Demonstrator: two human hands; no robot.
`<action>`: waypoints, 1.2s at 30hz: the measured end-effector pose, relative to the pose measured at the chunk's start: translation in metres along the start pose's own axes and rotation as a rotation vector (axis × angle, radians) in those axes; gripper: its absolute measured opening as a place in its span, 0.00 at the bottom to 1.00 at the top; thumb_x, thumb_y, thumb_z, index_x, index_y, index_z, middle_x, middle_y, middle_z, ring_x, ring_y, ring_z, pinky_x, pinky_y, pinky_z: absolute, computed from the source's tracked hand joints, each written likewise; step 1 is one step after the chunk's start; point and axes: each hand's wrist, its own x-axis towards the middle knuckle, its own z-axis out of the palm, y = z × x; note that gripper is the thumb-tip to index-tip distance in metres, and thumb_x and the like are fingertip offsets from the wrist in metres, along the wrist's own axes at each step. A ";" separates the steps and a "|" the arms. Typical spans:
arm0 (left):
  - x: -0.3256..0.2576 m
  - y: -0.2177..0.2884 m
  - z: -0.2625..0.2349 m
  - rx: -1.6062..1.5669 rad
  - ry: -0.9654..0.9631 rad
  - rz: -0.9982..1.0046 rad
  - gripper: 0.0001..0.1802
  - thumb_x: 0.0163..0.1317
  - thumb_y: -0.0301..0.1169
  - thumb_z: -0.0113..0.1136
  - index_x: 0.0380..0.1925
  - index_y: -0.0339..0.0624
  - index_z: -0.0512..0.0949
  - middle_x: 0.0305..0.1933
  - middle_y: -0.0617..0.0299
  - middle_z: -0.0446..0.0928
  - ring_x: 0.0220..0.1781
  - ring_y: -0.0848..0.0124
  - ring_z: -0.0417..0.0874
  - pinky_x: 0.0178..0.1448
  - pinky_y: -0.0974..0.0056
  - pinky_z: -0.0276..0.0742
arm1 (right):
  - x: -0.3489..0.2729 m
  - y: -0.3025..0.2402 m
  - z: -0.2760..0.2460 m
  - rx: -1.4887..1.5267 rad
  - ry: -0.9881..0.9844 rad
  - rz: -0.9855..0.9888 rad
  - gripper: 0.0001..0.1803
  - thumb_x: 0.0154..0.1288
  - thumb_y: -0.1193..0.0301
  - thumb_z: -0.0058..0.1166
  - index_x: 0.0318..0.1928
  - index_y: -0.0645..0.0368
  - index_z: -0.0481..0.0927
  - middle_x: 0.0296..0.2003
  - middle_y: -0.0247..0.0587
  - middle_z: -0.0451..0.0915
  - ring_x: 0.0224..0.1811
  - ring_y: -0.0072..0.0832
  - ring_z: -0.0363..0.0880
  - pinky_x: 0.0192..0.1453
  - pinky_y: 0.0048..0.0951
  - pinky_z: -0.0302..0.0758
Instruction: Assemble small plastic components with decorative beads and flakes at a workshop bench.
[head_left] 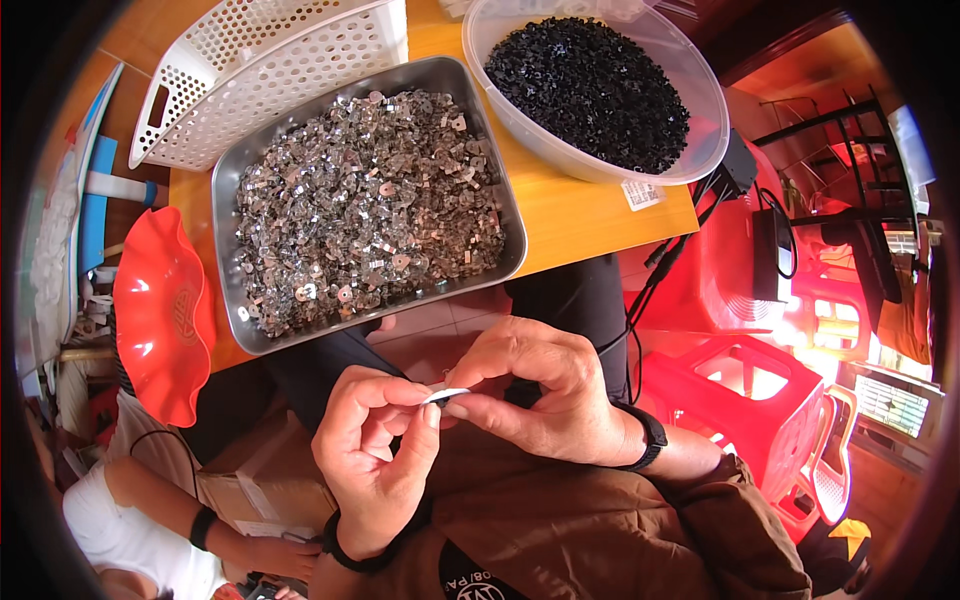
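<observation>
Both hands meet in front of my body, fingertips nearly touching. My left hand (378,455) pinches one end of a small pale, shiny flat piece (447,395) between thumb and forefinger. At its other end, the thumb and forefinger of my right hand (550,395) close on it. A bit of black shows at its underside; the fingers hide most of it, so its exact kind is unclear. Beyond my hands, a metal tray (370,340) holds a heap of small shiny metal clips (370,210). A clear plastic tub (712,120) to its right is filled with small black pieces (590,95).
The tray and tub stand on a yellow wooden table (570,228). A white perforated basket (270,95) leans behind the tray, and a red wavy-rimmed dish (165,310) is at left. Red stools (735,400) stand at right. Another person's arm (240,545) is at lower left.
</observation>
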 end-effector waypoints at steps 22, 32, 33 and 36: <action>0.005 -0.005 0.004 0.146 0.024 0.123 0.11 0.52 0.11 0.57 0.35 0.33 0.72 0.37 0.59 0.68 0.34 0.75 0.77 0.37 0.73 0.79 | 0.002 -0.002 0.004 0.046 0.067 0.041 0.08 0.50 0.82 0.62 0.32 0.62 0.79 0.31 0.38 0.78 0.33 0.25 0.79 0.34 0.23 0.77; 0.002 -0.003 0.001 -0.065 0.025 -0.064 0.12 0.60 0.18 0.54 0.44 0.33 0.70 0.38 0.60 0.73 0.40 0.70 0.80 0.41 0.65 0.82 | 0.002 0.000 -0.001 0.265 0.023 0.184 0.11 0.58 0.81 0.58 0.43 0.66 0.77 0.38 0.39 0.75 0.41 0.23 0.79 0.40 0.21 0.80; 0.002 -0.003 0.000 -0.066 0.024 -0.060 0.12 0.60 0.18 0.54 0.44 0.33 0.70 0.38 0.60 0.73 0.40 0.70 0.80 0.41 0.65 0.82 | 0.001 0.000 -0.003 0.240 -0.004 0.193 0.12 0.58 0.81 0.56 0.44 0.65 0.77 0.41 0.41 0.75 0.41 0.24 0.80 0.41 0.23 0.80; 0.001 -0.004 -0.002 -0.105 0.019 -0.085 0.12 0.60 0.18 0.54 0.44 0.33 0.70 0.38 0.60 0.73 0.40 0.70 0.80 0.41 0.65 0.82 | 0.000 0.002 -0.003 0.216 -0.030 0.189 0.13 0.59 0.81 0.54 0.46 0.65 0.77 0.43 0.42 0.76 0.41 0.25 0.81 0.42 0.24 0.81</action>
